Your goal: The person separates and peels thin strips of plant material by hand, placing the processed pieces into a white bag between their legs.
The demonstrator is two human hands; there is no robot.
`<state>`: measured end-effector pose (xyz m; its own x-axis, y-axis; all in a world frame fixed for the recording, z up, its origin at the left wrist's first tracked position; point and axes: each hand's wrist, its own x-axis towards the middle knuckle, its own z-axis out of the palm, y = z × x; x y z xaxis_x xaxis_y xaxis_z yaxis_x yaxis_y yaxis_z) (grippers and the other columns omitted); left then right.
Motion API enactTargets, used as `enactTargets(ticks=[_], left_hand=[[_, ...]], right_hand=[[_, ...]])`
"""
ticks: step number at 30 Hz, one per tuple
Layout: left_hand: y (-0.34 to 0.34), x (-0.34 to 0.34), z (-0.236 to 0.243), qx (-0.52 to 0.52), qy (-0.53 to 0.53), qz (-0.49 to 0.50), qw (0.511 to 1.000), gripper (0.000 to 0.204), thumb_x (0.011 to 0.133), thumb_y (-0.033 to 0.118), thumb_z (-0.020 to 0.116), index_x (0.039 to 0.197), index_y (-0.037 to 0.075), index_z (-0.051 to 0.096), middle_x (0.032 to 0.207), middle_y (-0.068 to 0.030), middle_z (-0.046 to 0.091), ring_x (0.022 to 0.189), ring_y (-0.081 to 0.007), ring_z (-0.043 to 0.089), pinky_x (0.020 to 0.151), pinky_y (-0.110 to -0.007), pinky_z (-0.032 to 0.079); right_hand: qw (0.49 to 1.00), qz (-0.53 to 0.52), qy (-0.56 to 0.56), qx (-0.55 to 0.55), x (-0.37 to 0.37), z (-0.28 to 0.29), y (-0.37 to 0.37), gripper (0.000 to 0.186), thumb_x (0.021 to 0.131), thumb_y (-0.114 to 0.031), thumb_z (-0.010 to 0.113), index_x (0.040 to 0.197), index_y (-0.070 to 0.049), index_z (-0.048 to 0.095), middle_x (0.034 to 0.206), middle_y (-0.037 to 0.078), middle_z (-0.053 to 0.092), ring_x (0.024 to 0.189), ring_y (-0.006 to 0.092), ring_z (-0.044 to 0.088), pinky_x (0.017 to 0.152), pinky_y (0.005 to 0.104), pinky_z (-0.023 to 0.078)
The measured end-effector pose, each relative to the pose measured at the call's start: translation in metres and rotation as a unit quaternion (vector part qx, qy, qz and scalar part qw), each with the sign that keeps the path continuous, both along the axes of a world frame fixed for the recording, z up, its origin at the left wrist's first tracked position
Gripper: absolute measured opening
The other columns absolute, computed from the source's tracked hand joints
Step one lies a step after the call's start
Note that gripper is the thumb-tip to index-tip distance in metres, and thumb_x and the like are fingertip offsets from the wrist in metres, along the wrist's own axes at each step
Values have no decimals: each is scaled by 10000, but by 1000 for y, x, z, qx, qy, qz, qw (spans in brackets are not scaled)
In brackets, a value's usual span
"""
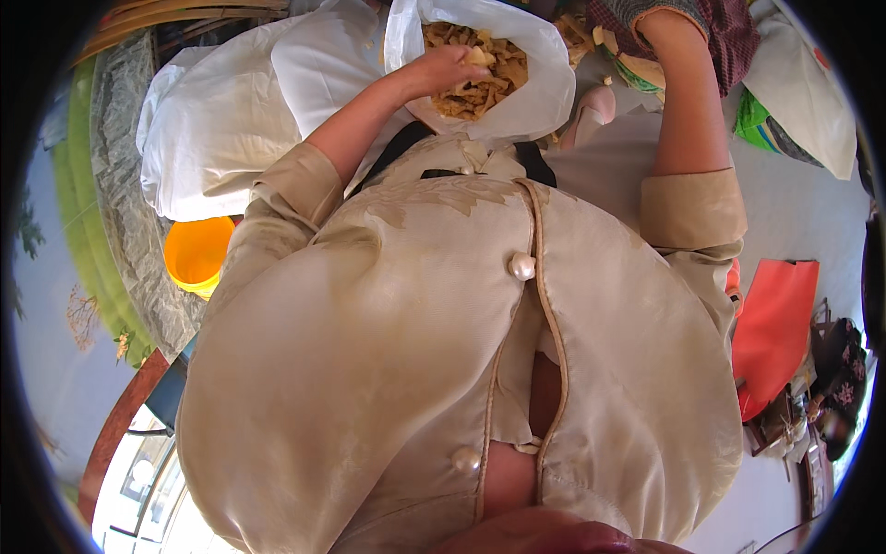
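My left hand point(445, 70) is over an opened white plastic sack point(544, 97). Its fingers are closed on a pale yellow, chip-like piece point(479, 58). Brown-yellow dried slices or flakes point(494, 88) fill the sack; their exact kind does not show. My right hand point(660, 17) wears a dark grey knitted glove with an orange-edged cuff. It reaches to the top edge of the picture, beside a dark red checked cloth point(734, 42), and its fingers are hidden. Loose pale pieces point(604, 42) lie just left of that hand.
A full white sack point(212, 129) stands at the left, with a yellow bucket point(198, 254) beside it. Bundled wooden strips point(175, 14) lie at the far left. Another whitish sack point(803, 88) and a red bag point(778, 319) are at the right. A pink shoe point(593, 109) is near the opened sack.
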<state>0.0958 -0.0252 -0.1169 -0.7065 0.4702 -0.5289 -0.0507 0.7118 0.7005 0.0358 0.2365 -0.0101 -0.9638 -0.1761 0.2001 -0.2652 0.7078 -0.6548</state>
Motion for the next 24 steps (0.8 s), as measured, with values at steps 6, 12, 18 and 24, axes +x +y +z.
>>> enactTargets(ticks=[6, 12, 18, 24], left_hand=[[25, 11, -101, -38, 118, -139, 982, 355, 751, 167, 551, 1094, 75, 526, 1092, -130, 517, 999, -301, 505, 847, -353, 399], [61, 0, -132, -36, 107, -149, 983, 419, 776, 108, 513, 1189, 72, 457, 1153, -130, 484, 1058, -312, 479, 852, -388, 407], [65, -3, -188, -79, 123, -110, 983, 386, 784, 171, 508, 1160, 84, 487, 1145, -147, 498, 997, -311, 529, 789, -422, 433], [25, -27, -128, -272, 135, -266, 915, 277, 798, 276, 520, 904, 47, 631, 985, -147, 603, 874, -291, 591, 699, -403, 459]], right_hand=[[996, 50, -8, 67, 14, 10, -6, 45, 746, -56, 515, 765, -41, 553, 757, 173, 592, 697, 278, 602, 617, 354, 477], [988, 101, -23, 111, 17, 21, -16, 59, 748, -70, 519, 783, -41, 556, 757, 171, 594, 695, 282, 600, 617, 360, 476], [984, 130, -35, 119, 7, 24, -16, 77, 751, -85, 523, 802, -41, 560, 757, 169, 596, 694, 286, 599, 616, 367, 475], [981, 142, -33, 131, 10, 24, -18, 96, 753, -99, 526, 820, -42, 563, 757, 167, 599, 693, 290, 598, 616, 373, 474]])
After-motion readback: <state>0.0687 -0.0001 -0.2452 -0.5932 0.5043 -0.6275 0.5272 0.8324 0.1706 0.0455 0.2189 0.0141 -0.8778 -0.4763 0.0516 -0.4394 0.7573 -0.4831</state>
